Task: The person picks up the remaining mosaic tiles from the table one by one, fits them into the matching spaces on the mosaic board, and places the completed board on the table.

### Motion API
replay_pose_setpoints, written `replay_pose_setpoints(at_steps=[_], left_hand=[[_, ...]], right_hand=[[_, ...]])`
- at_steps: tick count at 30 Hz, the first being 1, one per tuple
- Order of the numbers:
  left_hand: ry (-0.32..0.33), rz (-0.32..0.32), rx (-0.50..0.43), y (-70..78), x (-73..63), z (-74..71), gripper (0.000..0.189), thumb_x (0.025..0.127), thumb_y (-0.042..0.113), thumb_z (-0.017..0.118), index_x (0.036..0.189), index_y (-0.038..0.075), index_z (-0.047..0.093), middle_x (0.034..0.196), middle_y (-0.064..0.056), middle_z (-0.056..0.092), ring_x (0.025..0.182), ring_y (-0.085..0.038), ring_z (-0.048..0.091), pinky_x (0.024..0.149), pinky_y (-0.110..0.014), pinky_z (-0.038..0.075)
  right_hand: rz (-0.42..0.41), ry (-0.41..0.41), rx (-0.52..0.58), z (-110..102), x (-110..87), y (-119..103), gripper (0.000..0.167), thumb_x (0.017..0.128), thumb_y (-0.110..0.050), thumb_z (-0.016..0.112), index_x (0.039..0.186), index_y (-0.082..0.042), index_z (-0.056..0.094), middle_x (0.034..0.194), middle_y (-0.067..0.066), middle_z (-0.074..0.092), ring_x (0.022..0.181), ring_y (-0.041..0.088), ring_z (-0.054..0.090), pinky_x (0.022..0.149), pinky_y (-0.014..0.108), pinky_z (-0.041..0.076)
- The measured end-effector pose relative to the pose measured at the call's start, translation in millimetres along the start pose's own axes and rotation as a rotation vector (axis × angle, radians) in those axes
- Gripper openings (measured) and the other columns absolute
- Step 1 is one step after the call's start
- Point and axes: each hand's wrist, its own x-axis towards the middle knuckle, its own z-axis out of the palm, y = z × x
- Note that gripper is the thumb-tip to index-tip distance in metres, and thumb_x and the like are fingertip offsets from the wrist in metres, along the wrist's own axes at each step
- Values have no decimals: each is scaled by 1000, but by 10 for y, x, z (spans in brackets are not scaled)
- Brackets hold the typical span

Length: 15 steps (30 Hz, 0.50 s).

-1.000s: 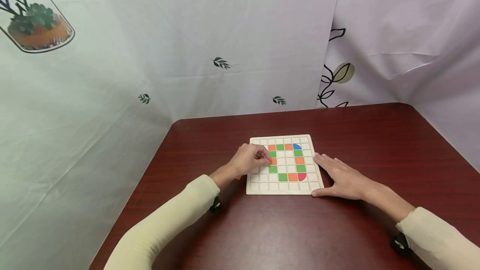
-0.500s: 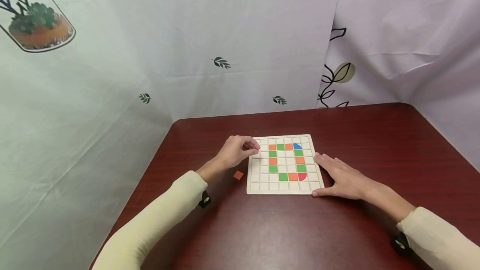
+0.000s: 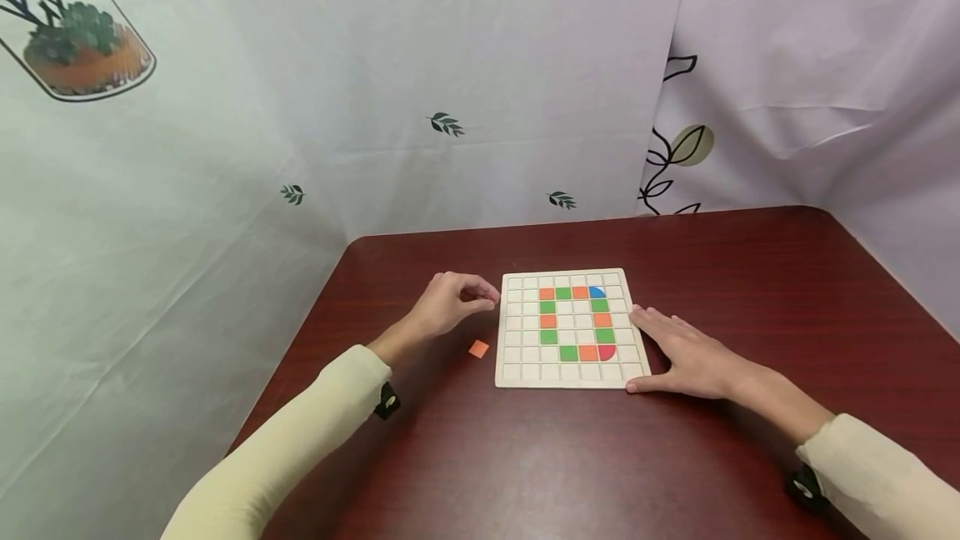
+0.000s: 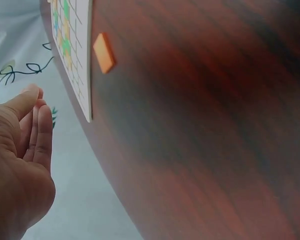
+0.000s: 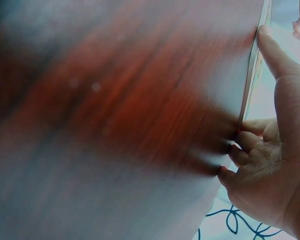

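Observation:
A cream grid board (image 3: 521,373) lies flat on the table. Green and orange square tiles on it form a ring, with a blue quarter-round tile (image 3: 597,292) at the top right corner and a red quarter-round tile (image 3: 607,352) at the bottom right. My left hand (image 3: 450,304) hovers off the board's left edge, fingers loosely bent and holding nothing. Below it on the table lies a loose orange square tile (image 3: 478,349), also in the left wrist view, where the tile (image 4: 104,53) sits beside the board. My right hand (image 3: 690,357) rests against the board's right edge, thumb and fingers spread.
The dark red wooden table (image 3: 570,465) extends around the board on all sides. A pale printed cloth (image 3: 480,65) hangs behind and to the left of the table.
My left hand has drawn back leftward from the orange tile in the ring's left side to beyond the board's edge, uncovering the loose orange tile. My right hand stays in place.

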Motion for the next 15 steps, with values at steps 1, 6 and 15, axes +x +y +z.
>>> replay_pose_setpoints(at_steps=[1,6,15], left_hand=[[-4,-1,3,-15,-18,-4,12,93,12,85,104,17,83,94,10,77,85,-9,68,79,-30,58],[-19,-5,-5,-98,-102,-10,13,92,12,86,104,18,83,94,11,77,85,-8,69,80,-29,58],[-45,4,-32,-222,-207,-9,15,90,11,87,104,17,83,92,11,77,85,-8,70,81,-30,58]], right_hand=[[1,-1,1,-1,-1,0,121,79,-72,82,159,6,38,164,28,39,152,49,33,121,67,26],[2,-4,2,-2,-2,-4,122,79,-73,82,160,6,37,164,28,38,152,49,33,120,66,26],[5,-2,8,11,3,18,121,79,-73,82,160,6,37,165,27,37,153,49,32,121,67,25]])
